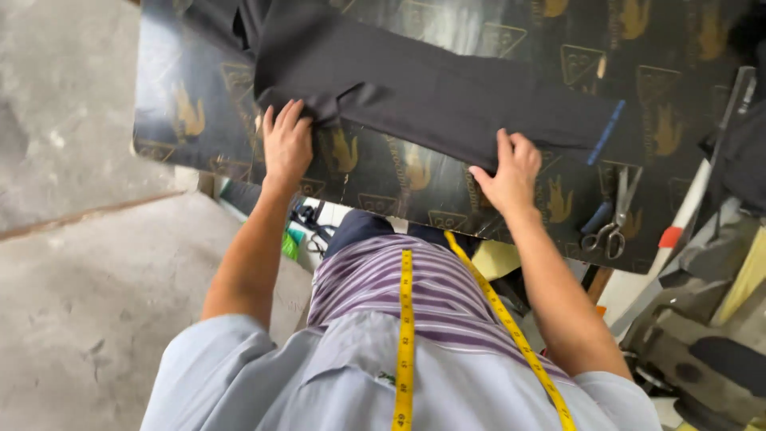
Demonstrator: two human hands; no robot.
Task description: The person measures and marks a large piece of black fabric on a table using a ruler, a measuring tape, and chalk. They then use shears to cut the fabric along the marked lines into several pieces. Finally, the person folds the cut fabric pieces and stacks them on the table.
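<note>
1. Lying flat across the table (199, 120): a long piece of dark cloth (431, 92), with a blue strip at its right end.
2. Left hand (286, 144): palm down, fingers spread, pressing the cloth's near left edge.
3. Right hand (511, 172): well apart from the left, fingers flat on the near edge; neither hand grips.
4. Handling, as judged: soft, light, limp, likely to slide; best taken at the near edge or corners.
5. Table top: dark glossy sheet with gold bird prints; scissors (613, 227) at right.
6. Yellow measuring tape (405, 335) hangs down the person's front.
7. Room: bare grey concrete floor (72, 279).
</note>
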